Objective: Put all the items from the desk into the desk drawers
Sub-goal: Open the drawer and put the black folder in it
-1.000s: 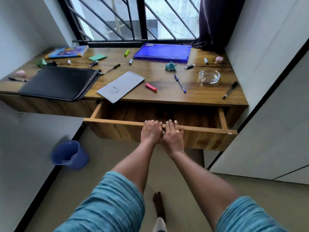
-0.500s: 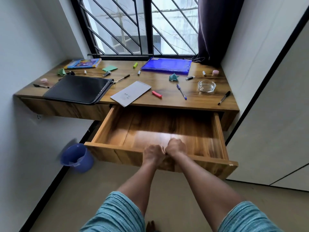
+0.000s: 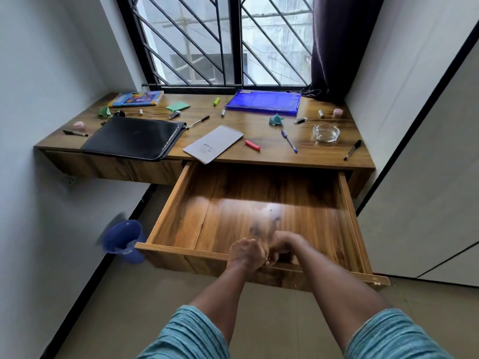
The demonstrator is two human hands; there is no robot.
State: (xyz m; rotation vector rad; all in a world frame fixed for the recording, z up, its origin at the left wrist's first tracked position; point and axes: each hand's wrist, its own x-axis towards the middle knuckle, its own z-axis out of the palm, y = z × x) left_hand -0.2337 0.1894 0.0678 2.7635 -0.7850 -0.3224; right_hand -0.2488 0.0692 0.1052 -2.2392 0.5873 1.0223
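The wooden desk [image 3: 259, 120] carries a black zip case [image 3: 132, 137], a grey spiral notepad [image 3: 213, 143], a blue folder [image 3: 263, 102], a glass ashtray [image 3: 325, 133], a red eraser [image 3: 252, 145], a blue pen [image 3: 289, 141], a black marker [image 3: 352, 149] and several small items. Its right drawer [image 3: 181, 193] stands pulled far out, with nothing lying inside. My left hand [image 3: 245, 253] and my right hand [image 3: 283, 244] are side by side, fingers curled over the drawer's front edge; both are blurred.
A blue bucket [image 3: 121, 240] stands on the floor left of the drawer. White walls close in on both sides, with a cabinet panel [image 3: 427, 177] on the right. A barred window [image 3: 220, 40] and dark curtain [image 3: 334, 42] are behind the desk. The left drawer front is closed.
The right drawer has come out from barely open to nearly full length, both hands drawing its front edge toward me. My view has pulled back and risen.
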